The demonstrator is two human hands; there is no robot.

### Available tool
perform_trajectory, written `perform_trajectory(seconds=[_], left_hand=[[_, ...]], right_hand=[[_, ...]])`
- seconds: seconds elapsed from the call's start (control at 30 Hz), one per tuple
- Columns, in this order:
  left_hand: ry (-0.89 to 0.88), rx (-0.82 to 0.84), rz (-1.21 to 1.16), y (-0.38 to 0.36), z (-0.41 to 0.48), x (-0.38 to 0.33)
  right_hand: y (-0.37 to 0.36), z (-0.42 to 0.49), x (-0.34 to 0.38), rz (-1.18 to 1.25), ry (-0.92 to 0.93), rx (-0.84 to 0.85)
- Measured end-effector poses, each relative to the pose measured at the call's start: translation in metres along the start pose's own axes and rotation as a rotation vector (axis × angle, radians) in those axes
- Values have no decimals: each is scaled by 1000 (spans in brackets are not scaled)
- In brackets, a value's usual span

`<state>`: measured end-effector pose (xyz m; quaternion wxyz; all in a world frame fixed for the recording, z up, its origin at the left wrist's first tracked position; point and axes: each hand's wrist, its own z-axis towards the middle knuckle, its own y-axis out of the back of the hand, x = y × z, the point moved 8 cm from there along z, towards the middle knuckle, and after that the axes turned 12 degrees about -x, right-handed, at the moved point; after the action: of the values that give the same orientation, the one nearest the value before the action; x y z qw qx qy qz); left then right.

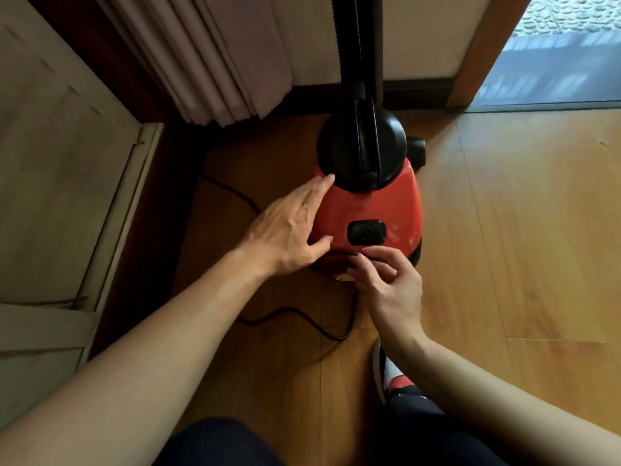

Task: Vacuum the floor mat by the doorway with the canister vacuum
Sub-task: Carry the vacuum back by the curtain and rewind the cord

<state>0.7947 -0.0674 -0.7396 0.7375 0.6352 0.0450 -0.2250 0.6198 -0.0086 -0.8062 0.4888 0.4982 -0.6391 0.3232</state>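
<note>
A red canister vacuum (pixel 379 200) with a black domed front stands on the wooden floor in the middle of the view. Its black hose (pixel 359 45) rises straight up out of frame. A black switch (pixel 366 232) sits on its top rear. My left hand (pixel 289 230) rests flat, fingers straight, on the vacuum's left side. My right hand (pixel 389 284) is at the vacuum's rear edge, fingers curled and pinching the black power cord (pixel 302 317) where it leaves the body. No floor mat is in view.
The cord loops over the floor behind and left of the vacuum. A pleated curtain (pixel 215 55) hangs at the back left, beside a pale panelled cabinet (pixel 60 179). A doorway (pixel 554 62) with a wooden frame opens at the back right. My shoe (pixel 386 371) is just behind the vacuum.
</note>
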Motion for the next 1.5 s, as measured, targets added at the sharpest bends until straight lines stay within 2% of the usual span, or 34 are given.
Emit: perform_trajectory(seconds=[0.1, 0.23, 0.37, 0.47, 0.83, 0.97, 1.1, 1.2, 1.33, 1.43, 1.5], left_hand=[[-70, 55, 60, -7, -6, -2], [-96, 88, 102, -9, -9, -4], [-77, 119, 123, -8, -7, -3], [-72, 122, 120, -8, -8, -5], [-60, 128, 149, -4, -7, -4], [-65, 125, 152, -6, -7, -7], [-61, 131, 158, -1, -7, -8], [-85, 140, 184, 1, -6, -11], [-61, 94, 192, -1, -7, -12], [-35, 69, 198, -6, -9, -15], [-26, 60, 203, -9, -10, -15]], right_hand=[[1, -8, -11, 258, -297, -137], [-7, -18, -17, 498, -602, -146], [-12, -29, -18, 571, -784, -91], [-19, -32, -17, 600, -829, -16], [-35, -35, -27, 415, -440, 59], [-39, -24, -42, 324, -298, 6], [-46, -30, -48, 274, -281, 37], [-47, -28, -49, 135, -215, 57], [-45, -25, -41, -192, 106, 163], [-45, -30, -46, -248, 237, 373], [-42, -29, -58, -364, 302, 448]])
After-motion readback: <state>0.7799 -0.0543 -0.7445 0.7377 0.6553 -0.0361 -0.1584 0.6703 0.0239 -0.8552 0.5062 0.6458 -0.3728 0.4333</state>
